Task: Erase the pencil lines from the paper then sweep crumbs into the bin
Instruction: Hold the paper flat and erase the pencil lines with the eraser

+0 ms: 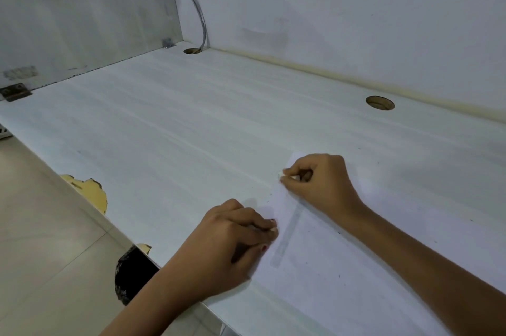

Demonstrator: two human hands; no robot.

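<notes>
A white rectangular sheet of paper [328, 267] lies flat on the near right part of a pale white desk top with faint wood grain [169, 122], its long side running from the near edge away to the far left. A grey smudged band of pencil lines [287, 237] runs along the paper close to its left edge, and small dark eraser crumbs [339, 276] are scattered over the sheet and the desk to its right.

The right hand [320, 185] rests on the far end of the paper. Its thumb and forefinger are closed tight in a narrow pinch on a small white eraser [282, 175], which touches the sheet at its far left edge. The left hand [238, 242] sits on the paper's left edge, nearer than the right hand. Its fingers are curled under, with the tips bearing down on the sheet and the thumb tucked against the margin.

Below the desk's near left edge, beside the left forearm, a black plastic-lined bin [131, 272] shows partly, standing on a beige tiled floor [41, 226]. The desk edge there is chipped, with a yellowish patch of bare board [93, 193].

In the far corner a grey cable [197, 6] drops down the white wall into a round hole in the desk [192, 50]. A second round hole [380, 103] lies to the far right, well apart from the paper. A brown metal bracket [15, 91] sits at the far left, against the side panel.
</notes>
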